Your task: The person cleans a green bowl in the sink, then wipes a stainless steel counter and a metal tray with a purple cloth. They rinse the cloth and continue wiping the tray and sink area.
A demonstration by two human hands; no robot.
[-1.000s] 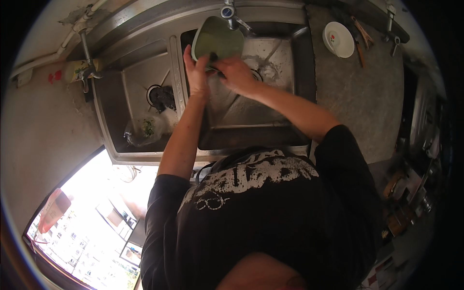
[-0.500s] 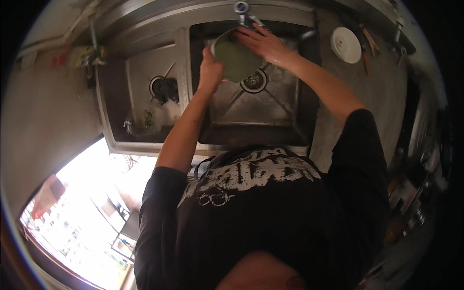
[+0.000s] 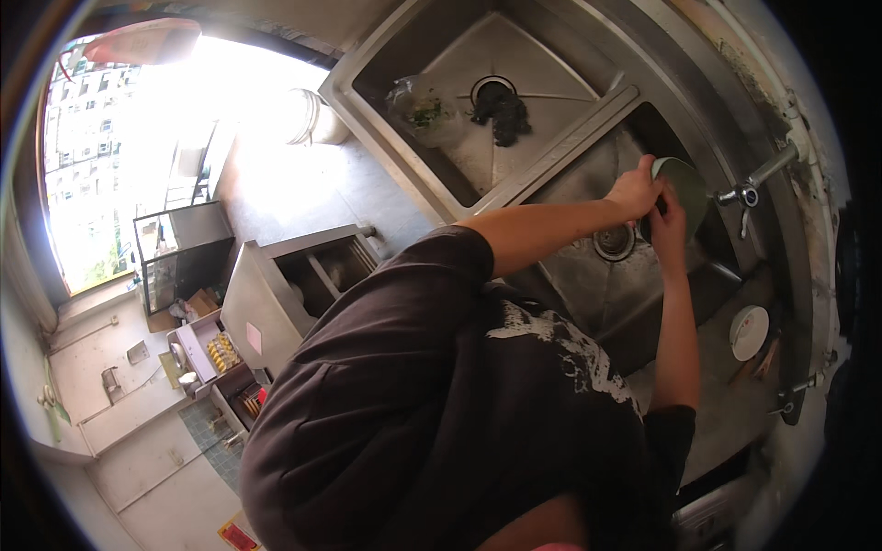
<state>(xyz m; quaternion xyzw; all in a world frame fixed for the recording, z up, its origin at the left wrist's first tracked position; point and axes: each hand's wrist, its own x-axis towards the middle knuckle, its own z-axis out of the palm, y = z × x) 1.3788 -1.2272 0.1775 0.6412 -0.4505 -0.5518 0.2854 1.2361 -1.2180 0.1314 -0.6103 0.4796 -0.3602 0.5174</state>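
left hand (image 3: 634, 192) clamped on a green bowl (image 3: 689, 197) over the sink (image 3: 602, 285); right hand (image 3: 670, 225) at its rim, grip unclear

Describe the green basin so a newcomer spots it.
Find the steel double sink, then its faucet. Beside that, the left hand holds the basin by its rim, the right hand close by. Its green colour sets it apart from the white bowl on the counter.

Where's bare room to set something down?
Bare: grey counter between right forearm and white bowl; left basin floor between dark clump and divider. Crowded: beside the faucet, with left hand and right hand at the green tub; around the clear bag.
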